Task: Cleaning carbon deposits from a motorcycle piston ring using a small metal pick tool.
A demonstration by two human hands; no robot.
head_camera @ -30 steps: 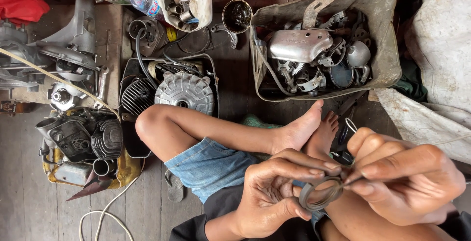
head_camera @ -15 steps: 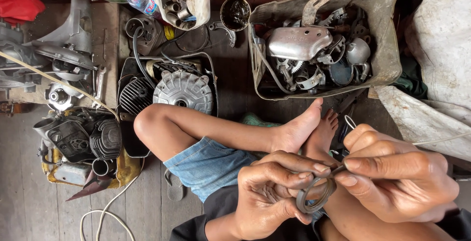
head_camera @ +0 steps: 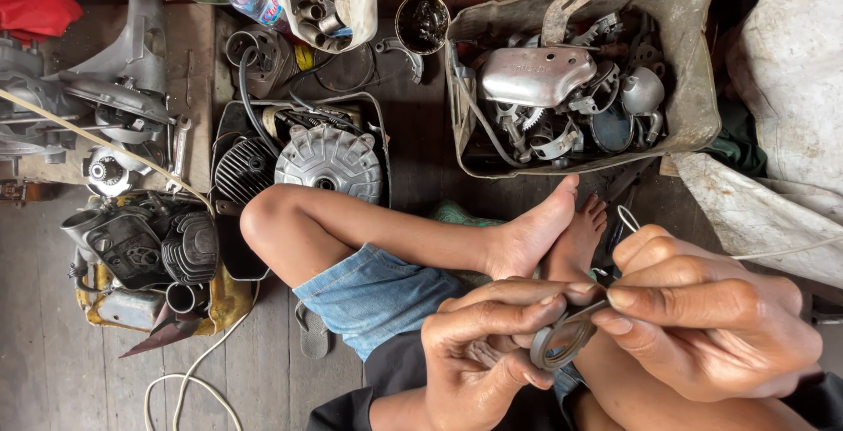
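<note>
Both hands work one grey metal ring (head_camera: 562, 343), held near, over the lap. Left hand (head_camera: 487, 352) curls under and grips it steady; right hand (head_camera: 702, 317) pinches its top edge with thumb and forefinger, a thin wire (head_camera: 628, 217) looped above. Tub of engine parts (head_camera: 694, 62) sits far, within reach.

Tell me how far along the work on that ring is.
Done: an engine looks stripped, with a finned cylinder and a round cover on the floor and loose parts in the tub. In hand: left hand holds a grey ring while right hand pinches a thin tool at its rim. Left: the ring is not yet fitted to anything.
</note>
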